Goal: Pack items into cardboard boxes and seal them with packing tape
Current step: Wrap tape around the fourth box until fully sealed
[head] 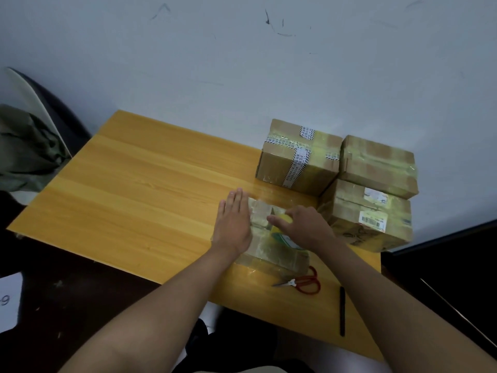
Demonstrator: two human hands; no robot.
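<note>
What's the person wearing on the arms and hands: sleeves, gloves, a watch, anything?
Nothing visible. Both forearms are bare as far as the frame's lower edge, with no sleeve cuff in view. The left hand and right hand show no gloves, rings, watch or wristband.

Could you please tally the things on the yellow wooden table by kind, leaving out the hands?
Brown cardboard boxes wrapped in clear tape: 4 (one under the hands, one with printed white tape, one plain, one with white labels)
Yellow-green roll of packing tape: 1
Red-handled metal scissors: 1
Slim black pen: 1
Total: 7
</note>
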